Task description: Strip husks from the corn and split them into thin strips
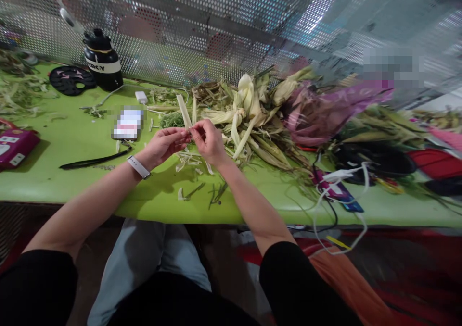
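A pale strip of corn husk [184,110] stands up from between my hands over the green table. My left hand [166,143], with a white band on the wrist, pinches at its lower end with thumb and fingertips. Right against it, my right hand [210,141] is closed with its fingertips on the same spot. What exactly lies between the fingertips is partly hidden. Just beyond and to the right spreads a heap of dried corn husks [249,117]. Small husk scraps [191,160] and bits of stem [217,194] lie on the table below my hands.
On the green table [86,186] are a phone [127,124], a black strap [96,161], a white charger [141,97], a black bottle [103,61] and a magenta box [16,145]. A purple bag [314,109] and tangled white cables [319,210] lie right. A perforated metal panel [216,32] stands behind.
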A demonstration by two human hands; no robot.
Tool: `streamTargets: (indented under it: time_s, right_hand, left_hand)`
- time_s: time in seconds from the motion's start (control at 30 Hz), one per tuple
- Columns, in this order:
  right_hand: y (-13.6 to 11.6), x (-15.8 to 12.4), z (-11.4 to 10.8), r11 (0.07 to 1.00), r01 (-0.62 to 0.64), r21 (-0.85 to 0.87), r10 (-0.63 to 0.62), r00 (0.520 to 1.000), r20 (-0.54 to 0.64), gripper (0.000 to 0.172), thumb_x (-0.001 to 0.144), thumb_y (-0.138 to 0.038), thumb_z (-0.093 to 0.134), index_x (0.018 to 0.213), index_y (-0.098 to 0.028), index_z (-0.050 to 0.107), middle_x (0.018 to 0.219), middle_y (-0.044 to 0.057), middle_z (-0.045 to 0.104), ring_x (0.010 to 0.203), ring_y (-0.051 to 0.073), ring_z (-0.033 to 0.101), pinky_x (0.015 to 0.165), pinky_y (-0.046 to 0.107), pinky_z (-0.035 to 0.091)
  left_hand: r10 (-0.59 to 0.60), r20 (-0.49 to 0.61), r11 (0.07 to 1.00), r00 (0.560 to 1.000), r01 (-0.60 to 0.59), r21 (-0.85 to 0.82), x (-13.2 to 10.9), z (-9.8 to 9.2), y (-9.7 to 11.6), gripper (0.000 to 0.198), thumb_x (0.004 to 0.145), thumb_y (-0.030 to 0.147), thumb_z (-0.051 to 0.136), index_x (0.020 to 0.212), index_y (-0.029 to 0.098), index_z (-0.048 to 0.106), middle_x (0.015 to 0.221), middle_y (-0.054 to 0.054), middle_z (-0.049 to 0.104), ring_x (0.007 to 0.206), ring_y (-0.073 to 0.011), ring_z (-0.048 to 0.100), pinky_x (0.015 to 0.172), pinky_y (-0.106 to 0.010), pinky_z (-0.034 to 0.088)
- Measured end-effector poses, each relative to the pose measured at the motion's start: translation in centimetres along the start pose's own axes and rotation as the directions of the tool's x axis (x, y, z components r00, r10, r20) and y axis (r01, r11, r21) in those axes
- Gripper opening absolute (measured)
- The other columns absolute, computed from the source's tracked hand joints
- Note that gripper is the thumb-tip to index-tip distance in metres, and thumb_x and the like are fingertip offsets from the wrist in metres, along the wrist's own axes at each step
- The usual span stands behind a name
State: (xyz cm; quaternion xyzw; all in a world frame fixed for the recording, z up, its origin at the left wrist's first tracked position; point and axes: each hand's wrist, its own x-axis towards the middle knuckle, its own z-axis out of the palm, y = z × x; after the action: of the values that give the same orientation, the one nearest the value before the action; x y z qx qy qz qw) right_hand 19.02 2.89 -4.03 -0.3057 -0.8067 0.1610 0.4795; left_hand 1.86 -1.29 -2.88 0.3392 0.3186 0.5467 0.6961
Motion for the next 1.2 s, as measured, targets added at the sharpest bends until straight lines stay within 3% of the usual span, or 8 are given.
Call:
streamTargets:
  time_s: [0.23,0.37,0.47,0.67,0.83,0.97,1.2]
  right_hand:
    - [0.5,-0.2,0.5,0.997,-0.028,0.071,0.028,1.0,0.002,0.034,0.1,-0.042,0.05,0.127,-0.023,0.043,0.079,-0.001,0.056,0.067,0.015,0.055,0.069,0.034,0.048]
    - [0.7,-0.3,0.5,0.999,-0.021,0.041,0.018,0.998,0.062,0.034,0.1,-0.034,0.049,0.131,-0.022,0.044,0.08,-0.001,0.057,0.068,0.015,0.056,0.07,0.033,0.048]
    - [0.7,-0.2,0.4,0.999,0.002,0.053,-0.005,0.999,0.043,0.034,0.1,-0.033,0.048,0.132,-0.022,0.045,0.081,-0.001,0.057,0.068,0.014,0.056,0.07,0.033,0.048]
    - [0.2,0.3,-1.1,0.997,0.013,0.074,-0.015,0.999,0.029,0.027,0.098,-0.044,0.054,0.114,-0.022,0.057,0.074,-0.003,0.053,0.06,0.012,0.048,0.061,0.029,0.043]
    - [0.1,0.6,-1.8,0.989,0.131,0.074,-0.138,0.986,0.093,0.022,0.098,-0.044,0.057,0.102,-0.024,0.064,0.09,0.004,0.061,0.076,0.016,0.056,0.066,0.031,0.047]
    - [0.2,0.8,-1.8,0.978,0.193,0.08,-0.2,0.975,0.094,0.02,0.099,-0.042,0.056,0.097,-0.024,0.065,0.092,0.005,0.062,0.083,0.017,0.058,0.072,0.032,0.049]
    - [-0.2,0.5,-0.9,0.988,0.149,0.036,-0.149,0.989,0.008,0.025,0.099,-0.046,0.056,0.092,-0.022,0.062,0.088,0.004,0.061,0.08,0.016,0.058,0.075,0.032,0.049]
  left_hand:
    - [0.091,0.02,0.988,0.996,-0.092,0.121,0.0,-0.2,-0.3,0.016,0.07,0.014,0.085,0.081,0.011,0.074,0.08,-0.005,0.075,0.07,-0.0101,0.07,0.067,-0.021,0.057]
    - [0.155,-0.008,0.96,0.988,-0.149,0.239,-0.1,0.0,-0.3,0.013,0.072,0.015,0.083,0.078,0.011,0.073,0.077,-0.004,0.074,0.068,-0.0112,0.069,0.065,-0.024,0.057]
    - [0.173,-0.027,0.944,0.985,-0.157,0.289,-0.1,0.1,-0.2,0.012,0.071,0.015,0.083,0.078,0.011,0.074,0.076,-0.004,0.074,0.067,-0.011,0.069,0.062,-0.022,0.055]
    - [0.154,-0.068,0.977,0.986,-0.141,0.159,0.1,-0.1,0.2,0.015,0.07,0.01,0.081,0.081,0.012,0.072,0.075,-0.002,0.074,0.07,-0.0111,0.071,0.063,-0.02,0.055]
    - [0.046,-0.04,0.998,0.998,-0.045,0.041,0.0,-0.1,0.8,0.007,0.079,0.005,0.071,0.078,0.011,0.069,0.07,-0.003,0.071,0.062,-0.0066,0.066,0.059,-0.016,0.051]
    - [-0.043,0.024,0.998,0.999,0.044,-0.039,-0.1,0.0,0.8,0.012,0.085,0.003,0.063,0.077,0.009,0.069,0.068,-0.003,0.069,0.055,-0.0041,0.06,0.055,-0.012,0.05]
    - [-0.074,0.034,0.995,0.997,0.076,-0.067,0.1,0.0,0.4,0.013,0.089,0.006,0.062,0.08,0.009,0.072,0.072,-0.005,0.072,0.059,-0.0057,0.064,0.057,-0.013,0.052]
